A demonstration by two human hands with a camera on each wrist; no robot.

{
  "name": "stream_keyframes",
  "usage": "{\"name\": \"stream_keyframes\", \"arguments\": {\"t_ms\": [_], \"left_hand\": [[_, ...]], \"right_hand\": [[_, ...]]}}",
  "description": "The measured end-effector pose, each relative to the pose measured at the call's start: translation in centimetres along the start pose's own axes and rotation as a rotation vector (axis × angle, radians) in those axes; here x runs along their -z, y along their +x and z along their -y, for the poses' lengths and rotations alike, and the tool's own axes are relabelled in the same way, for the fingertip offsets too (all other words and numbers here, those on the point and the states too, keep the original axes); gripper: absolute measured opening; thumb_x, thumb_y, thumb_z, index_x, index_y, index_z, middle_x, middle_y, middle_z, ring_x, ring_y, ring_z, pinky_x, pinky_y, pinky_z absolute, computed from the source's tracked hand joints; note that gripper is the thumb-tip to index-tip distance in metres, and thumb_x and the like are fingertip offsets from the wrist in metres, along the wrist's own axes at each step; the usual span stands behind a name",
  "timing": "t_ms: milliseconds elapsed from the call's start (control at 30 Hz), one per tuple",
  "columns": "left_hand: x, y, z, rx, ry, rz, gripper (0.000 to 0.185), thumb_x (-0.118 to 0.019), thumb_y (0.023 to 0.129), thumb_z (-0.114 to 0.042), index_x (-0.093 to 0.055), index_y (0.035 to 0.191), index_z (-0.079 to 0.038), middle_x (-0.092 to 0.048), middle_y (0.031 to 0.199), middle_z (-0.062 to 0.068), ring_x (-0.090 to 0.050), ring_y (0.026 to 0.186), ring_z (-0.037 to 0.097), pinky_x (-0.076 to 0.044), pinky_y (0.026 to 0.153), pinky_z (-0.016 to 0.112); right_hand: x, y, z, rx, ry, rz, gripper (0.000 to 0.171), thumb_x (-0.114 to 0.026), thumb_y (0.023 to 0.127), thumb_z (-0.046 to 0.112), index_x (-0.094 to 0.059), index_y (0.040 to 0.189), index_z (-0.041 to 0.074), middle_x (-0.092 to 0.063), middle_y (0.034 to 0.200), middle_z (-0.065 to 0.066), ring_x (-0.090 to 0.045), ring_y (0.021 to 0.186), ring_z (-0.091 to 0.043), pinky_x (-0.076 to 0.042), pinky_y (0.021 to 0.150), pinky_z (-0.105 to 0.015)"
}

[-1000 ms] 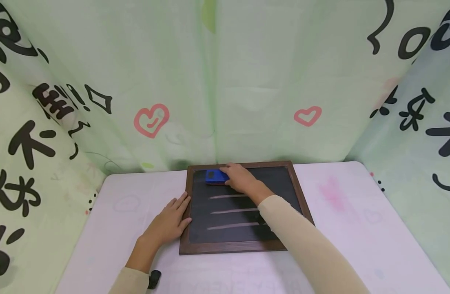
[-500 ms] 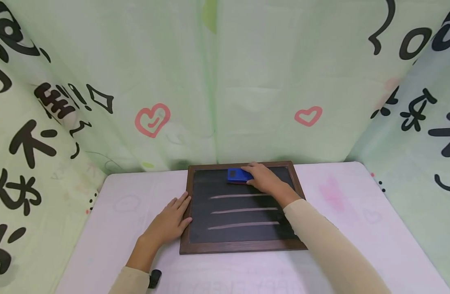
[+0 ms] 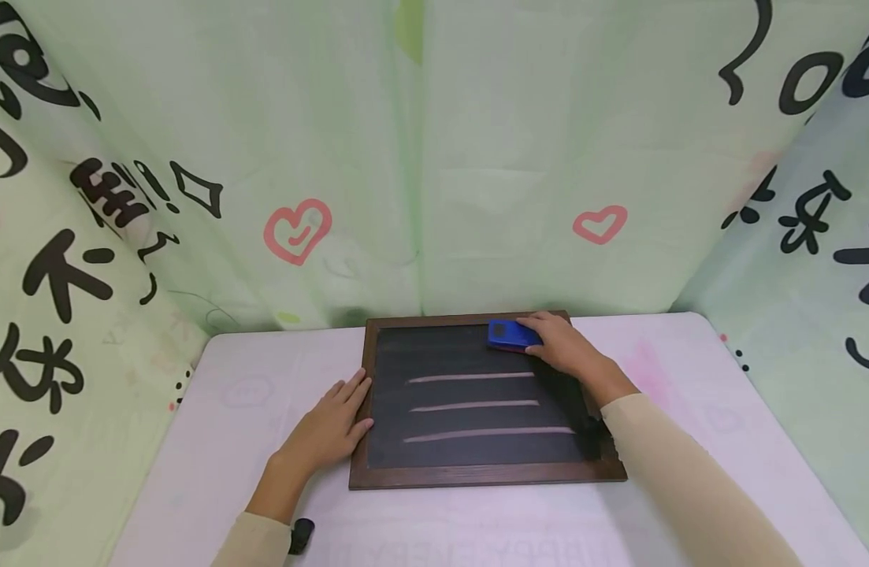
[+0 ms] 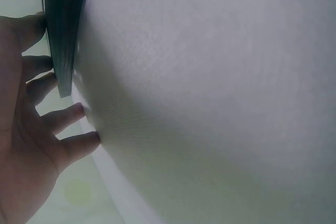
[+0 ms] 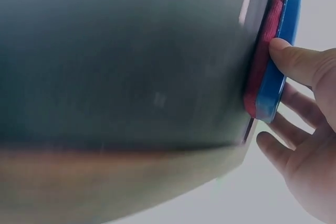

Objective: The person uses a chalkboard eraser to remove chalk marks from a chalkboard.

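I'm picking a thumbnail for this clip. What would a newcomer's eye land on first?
First the dark wood-framed chalkboard in the middle of the pale table, with three chalk lines across it. Next the bright blue eraser at its far right corner, gripped by the right hand, while the left hand lies flat against the board's left frame. Behind, green curtains carry pink hearts and black writing.

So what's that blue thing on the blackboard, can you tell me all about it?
It is a small eraser with a blue, plastic-looking top and a dark red pad underneath. It lies flat, pad down, near the far right corner of the blackboard, above three chalk lines. The right hand grips it, thumb on one side, fingers on the other. A small dark patch shows on its top; what it is cannot be told.
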State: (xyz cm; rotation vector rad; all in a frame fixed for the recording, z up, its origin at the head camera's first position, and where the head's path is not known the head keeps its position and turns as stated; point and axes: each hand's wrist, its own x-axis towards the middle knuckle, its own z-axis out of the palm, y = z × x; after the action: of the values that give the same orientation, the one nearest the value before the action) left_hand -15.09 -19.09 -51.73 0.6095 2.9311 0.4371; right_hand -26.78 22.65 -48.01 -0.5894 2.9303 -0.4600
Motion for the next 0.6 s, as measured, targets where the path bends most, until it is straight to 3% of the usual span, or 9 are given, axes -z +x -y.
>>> {"name": "stream_keyframes", "arguments": {"t_ms": [267, 600], "left_hand": [[0.3, -0.2, -0.3, 0.002, -0.001, -0.004, 0.068, -0.058, 0.106, -0.034, -0.032, 0.162, -0.004, -0.026, 0.171, 0.013, -0.036, 0.148, 0.05, -0.041, 0.116, 0.061], [0.2, -0.1, -0.3, 0.001, -0.009, 0.0, 0.069, -0.058, 0.106, -0.033, -0.031, 0.162, -0.003, -0.025, 0.171, 0.013, -0.035, 0.149, 0.05, -0.039, 0.119, 0.06]], "right_hand": [[1.0, -1.3, -2.0, -0.021, 0.016, -0.012, 0.058, -0.073, 0.096, 0.011, -0.052, 0.147, -0.006, -0.055, 0.143, -0.03, -0.051, 0.135, -0.049, -0.043, 0.113, -0.062], [0.8, -1.3, -2.0, -0.003, 0.015, -0.029, 0.057, -0.074, 0.095, 0.009, -0.054, 0.144, -0.008, -0.056, 0.142, -0.031, -0.052, 0.134, -0.049, -0.043, 0.114, -0.062]]}}
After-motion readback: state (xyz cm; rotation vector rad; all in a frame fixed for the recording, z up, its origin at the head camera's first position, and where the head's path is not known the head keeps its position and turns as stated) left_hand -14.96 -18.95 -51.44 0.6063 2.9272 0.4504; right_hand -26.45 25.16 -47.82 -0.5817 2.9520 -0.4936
